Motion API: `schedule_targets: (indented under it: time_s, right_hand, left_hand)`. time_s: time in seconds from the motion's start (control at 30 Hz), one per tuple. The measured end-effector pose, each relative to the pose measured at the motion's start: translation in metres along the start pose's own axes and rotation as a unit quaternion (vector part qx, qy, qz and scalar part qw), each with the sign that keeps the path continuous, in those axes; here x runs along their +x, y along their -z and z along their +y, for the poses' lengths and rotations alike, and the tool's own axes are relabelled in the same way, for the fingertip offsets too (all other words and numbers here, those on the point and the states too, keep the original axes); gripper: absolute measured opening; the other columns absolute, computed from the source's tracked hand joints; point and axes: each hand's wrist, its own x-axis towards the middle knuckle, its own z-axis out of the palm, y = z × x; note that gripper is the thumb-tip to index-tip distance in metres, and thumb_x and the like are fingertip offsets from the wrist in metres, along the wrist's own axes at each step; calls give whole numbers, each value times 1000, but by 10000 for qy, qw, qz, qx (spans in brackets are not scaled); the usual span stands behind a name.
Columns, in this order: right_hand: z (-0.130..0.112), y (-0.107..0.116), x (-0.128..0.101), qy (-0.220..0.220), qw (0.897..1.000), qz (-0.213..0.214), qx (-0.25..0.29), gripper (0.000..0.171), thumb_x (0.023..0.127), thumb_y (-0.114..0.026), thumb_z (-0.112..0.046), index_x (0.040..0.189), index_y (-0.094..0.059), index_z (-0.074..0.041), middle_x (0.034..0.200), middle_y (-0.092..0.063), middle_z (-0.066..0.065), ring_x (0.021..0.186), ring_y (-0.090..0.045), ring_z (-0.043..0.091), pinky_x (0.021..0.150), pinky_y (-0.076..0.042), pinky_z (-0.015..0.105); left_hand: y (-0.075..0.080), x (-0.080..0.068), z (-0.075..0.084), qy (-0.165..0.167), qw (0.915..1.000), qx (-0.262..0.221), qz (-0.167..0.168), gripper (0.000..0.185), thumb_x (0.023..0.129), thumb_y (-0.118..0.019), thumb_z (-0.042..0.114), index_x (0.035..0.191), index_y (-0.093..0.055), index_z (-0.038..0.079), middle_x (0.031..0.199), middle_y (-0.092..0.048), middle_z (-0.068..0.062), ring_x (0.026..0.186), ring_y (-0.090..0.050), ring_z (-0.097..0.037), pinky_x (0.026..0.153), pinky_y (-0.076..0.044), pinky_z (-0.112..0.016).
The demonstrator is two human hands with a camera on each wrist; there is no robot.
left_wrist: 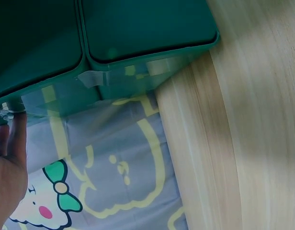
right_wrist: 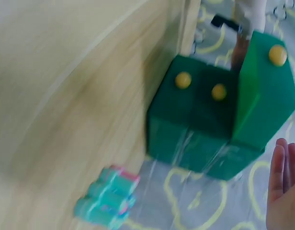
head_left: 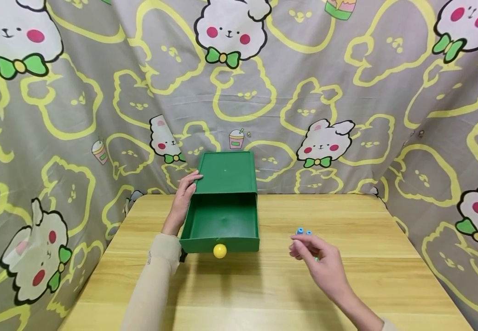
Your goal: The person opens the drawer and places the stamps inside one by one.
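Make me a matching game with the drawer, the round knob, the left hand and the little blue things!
Things:
1. top drawer
2. round knob
3. left hand
4. little blue things

Matches:
A. yellow
B. on the table by the right hand's fingertips
C. pulled out, nothing seen inside
D. resting on the side of the green drawer box

Pairs: 1-C, 2-A, 3-D, 4-B

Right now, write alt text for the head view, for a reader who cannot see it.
A person's left hand rests on the side of a green drawer box whose top drawer, with a yellow knob, is pulled open over a wooden table. The right hand hovers by small blue pieces.
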Motion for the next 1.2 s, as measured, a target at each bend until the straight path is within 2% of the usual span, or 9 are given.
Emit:
schedule_targets:
  time_s: [0.13, 0.2, 0.4, 0.6, 0.67, 0.87, 0.97, 1.2]
  right_hand:
    - [11, 18, 1, -572, 9982, 154, -100, 16, 101, -63, -3, 113, -74, 0, 91, -78, 6, 77, -76, 16, 68, -61, 30]
    - [15, 25, 1, -786, 9962, 199, -320, 16, 102, -64, -7, 113, -74, -1, 91, -77, 3, 77, -75, 15, 69, -61, 29]
    - [32, 45, 2, -1050, 9903, 320, -849, 21, 103, -63, -13, 119, -73, -3, 99, -76, 15, 83, -73, 9, 75, -60, 25]
    - [54, 61, 1, -1347, 9848, 437, -1008, 26, 104, -63, -17, 125, -70, -3, 103, -76, 7, 86, -71, 2, 77, -60, 23]
    - [60, 64, -1, -1417, 9830, 423, -1086, 27, 104, -64, -18, 126, -70, -3, 104, -76, 7, 87, -70, 1, 78, -59, 22]
    - [75, 72, -9, -1729, 9753, 227, -1357, 32, 104, -63, -24, 128, -69, -3, 115, -73, 18, 93, -70, 8, 79, -56, 19]
    - [82, 75, -13, -1972, 9685, 68, -1521, 36, 105, -62, -29, 130, -69, -3, 117, -73, 17, 93, -70, 11, 80, -55, 18]
    - [96, 73, -22, -2688, 9503, -399, -1519, 37, 103, -64, -33, 129, -70, -6, 123, -71, 15, 101, -68, 17, 81, -58, 26]
  left_hand:
    - [0, 0, 0, -28, 10000, -46, -22, 40, 113, -38, 20, 146, -52, 4, 167, -32, -10, 156, -22, -30, 124, -16, -61]
    - [-1, 0, 1, -15, 10000, -39, -31, 40, 112, -38, 19, 146, -52, 3, 168, -31, -11, 156, -21, -31, 124, -15, -61]
    - [-1, 1, 2, -43, 10000, -7, -1, 40, 112, -38, 18, 146, -53, 3, 167, -32, -11, 156, -22, -31, 124, -15, -62]
    - [-2, 2, 0, -48, 10000, 22, 12, 39, 113, -39, 22, 145, -54, 7, 166, -34, -6, 155, -24, -26, 124, -15, -59]
    - [-1, 1, -1, -31, 10000, 29, 18, 39, 112, -38, 21, 145, -54, 7, 166, -33, -7, 155, -24, -27, 124, -15, -60]
    - [-2, -1, -2, -27, 10000, 52, 49, 39, 113, -38, 21, 145, -54, 7, 166, -34, -6, 155, -24, -27, 124, -14, -60]
    - [-2, -1, -1, -78, 9999, 63, 48, 39, 113, -38, 22, 145, -54, 7, 166, -34, -7, 156, -24, -26, 125, -14, -60]
    - [-3, -3, 1, -123, 9999, 60, 70, 40, 112, -38, 22, 145, -54, 5, 166, -33, -8, 155, -24, -27, 125, -15, -58]
